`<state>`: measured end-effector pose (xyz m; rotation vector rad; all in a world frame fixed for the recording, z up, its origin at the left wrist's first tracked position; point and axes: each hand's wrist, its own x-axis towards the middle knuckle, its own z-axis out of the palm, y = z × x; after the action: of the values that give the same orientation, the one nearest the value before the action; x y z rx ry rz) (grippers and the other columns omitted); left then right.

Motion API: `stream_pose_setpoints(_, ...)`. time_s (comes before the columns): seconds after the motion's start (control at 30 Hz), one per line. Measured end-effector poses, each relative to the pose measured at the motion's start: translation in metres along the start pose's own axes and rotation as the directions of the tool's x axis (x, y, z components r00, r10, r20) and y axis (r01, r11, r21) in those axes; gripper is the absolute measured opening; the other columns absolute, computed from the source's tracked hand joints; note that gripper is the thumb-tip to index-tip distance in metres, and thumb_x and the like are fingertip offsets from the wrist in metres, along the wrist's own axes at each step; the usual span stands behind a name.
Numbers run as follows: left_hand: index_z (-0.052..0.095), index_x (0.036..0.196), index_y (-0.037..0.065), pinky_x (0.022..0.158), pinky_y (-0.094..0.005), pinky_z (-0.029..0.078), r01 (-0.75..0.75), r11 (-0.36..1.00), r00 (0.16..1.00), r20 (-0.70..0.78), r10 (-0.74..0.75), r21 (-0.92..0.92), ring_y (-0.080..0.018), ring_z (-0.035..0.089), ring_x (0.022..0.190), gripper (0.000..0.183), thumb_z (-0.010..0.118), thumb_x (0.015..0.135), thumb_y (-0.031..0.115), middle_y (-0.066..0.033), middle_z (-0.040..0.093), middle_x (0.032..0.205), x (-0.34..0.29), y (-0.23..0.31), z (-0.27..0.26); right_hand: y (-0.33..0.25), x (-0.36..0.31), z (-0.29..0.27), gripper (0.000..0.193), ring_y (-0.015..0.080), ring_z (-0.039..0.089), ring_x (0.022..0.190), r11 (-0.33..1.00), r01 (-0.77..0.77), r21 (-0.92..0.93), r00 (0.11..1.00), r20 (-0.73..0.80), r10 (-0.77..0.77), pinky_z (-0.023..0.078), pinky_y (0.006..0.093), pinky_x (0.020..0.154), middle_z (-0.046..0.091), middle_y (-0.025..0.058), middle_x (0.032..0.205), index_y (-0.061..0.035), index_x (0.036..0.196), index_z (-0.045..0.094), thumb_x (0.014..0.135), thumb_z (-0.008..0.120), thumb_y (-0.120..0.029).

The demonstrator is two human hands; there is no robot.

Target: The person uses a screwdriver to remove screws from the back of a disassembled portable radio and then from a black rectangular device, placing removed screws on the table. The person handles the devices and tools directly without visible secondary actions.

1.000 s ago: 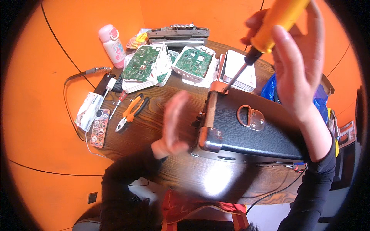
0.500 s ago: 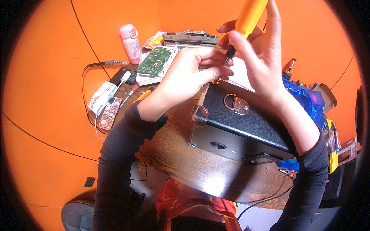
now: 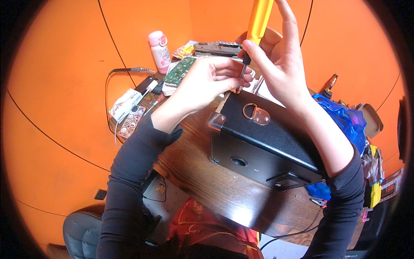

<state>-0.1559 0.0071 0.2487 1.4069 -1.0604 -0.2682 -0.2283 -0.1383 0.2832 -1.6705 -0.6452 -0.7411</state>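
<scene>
While the right hand (image 3: 282, 69) wraps its thumb and bent fingers about the lower part of the handle, a long screwdriver with a yellow handle and a dark metal shaft (image 3: 260, 21) stands steeply tilted above a black, leather-textured box-shaped case (image 3: 276, 123). One right finger is stretched upward beside the handle, apart from the others. The left hand (image 3: 209, 82) reaches in lower down, its fingers partly curled and its thumb opposite them, with the shaft passing between; whether they pinch it firmly, I cannot tell. The shaft runs down to the far left corner of the case's top, where the contact at the tip is too small to make out.

On that top, a copper-coloured metal D-ring (image 3: 255, 114) lies between the forearms, and a shiny metal corner guard (image 3: 216, 121) caps the near left corner. The case rests on a brown wood-grain table (image 3: 185, 155), with a green printed circuit board (image 3: 179, 71) beyond the left wrist.
</scene>
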Motion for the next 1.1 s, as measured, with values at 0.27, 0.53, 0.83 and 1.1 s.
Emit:
stream_pose_setpoints(0.27,0.062,0.096,-0.003,0.083,-0.0269,0.05,0.033,0.998,0.999,0.016,-0.032,-0.052,-0.0146,0.064,0.086,0.017,0.064,0.08,0.002,-0.0082,0.067,0.088,-0.001,0.003,0.0,-0.003,-0.001,-0.002,0.081,0.0133,0.053,0.086,1.0,0.019,0.017,0.999,0.041,-0.019,0.045,0.028,0.077,0.052,0.0123,0.1,-0.0188,0.145,0.0,0.086,0.05,0.005)
stream_pose_setpoints(0.53,0.064,0.093,-0.001,0.08,-0.0268,0.048,0.037,0.948,0.999,0.004,-0.041,0.315,-0.0124,0.061,0.082,0.016,0.066,0.079,0.007,-0.0058,0.065,0.088,-0.003,0.004,-0.003,0.002,0.002,-0.002,0.081,0.0153,0.054,0.094,0.99,0.133,-0.034,0.991,0.021,-0.133,0.045,0.0286,0.08,0.051,0.0144,0.113,-0.0175,0.145,0.001,0.085,0.051,0.005)
stream_pose_setpoints(0.83,0.067,0.079,0.002,0.062,-0.0227,0.037,-0.163,0.883,0.986,0.094,0.135,0.44,-0.0096,0.051,0.074,0.009,0.069,0.075,0.009,-0.0009,0.058,0.08,-0.005,-0.012,-0.011,-0.011,0.002,0.004,0.082,0.015,0.057,0.08,0.985,0.166,0.036,0.971,-0.18,-0.157,0.05,0.0283,0.069,0.054,0.0148,0.103,-0.0194,0.144,0.004,0.084,0.052,0.008)
stream_pose_setpoints(1.1,0.064,0.075,0.002,0.06,-0.0248,0.038,-0.255,0.877,0.95,-0.064,0.306,0.408,-0.0113,0.048,0.066,0.012,0.072,0.073,0.011,-0.0017,0.054,0.074,-0.015,-0.022,-0.001,-0.027,-0.005,-0.018,0.057,0.0264,0.065,0.084,0.971,0.142,-0.192,0.985,-0.07,-0.157,0.057,0.0301,0.067,0.058,0.023,0.108,-0.0169,0.141,0.016,0.093,0.045,-0.009)
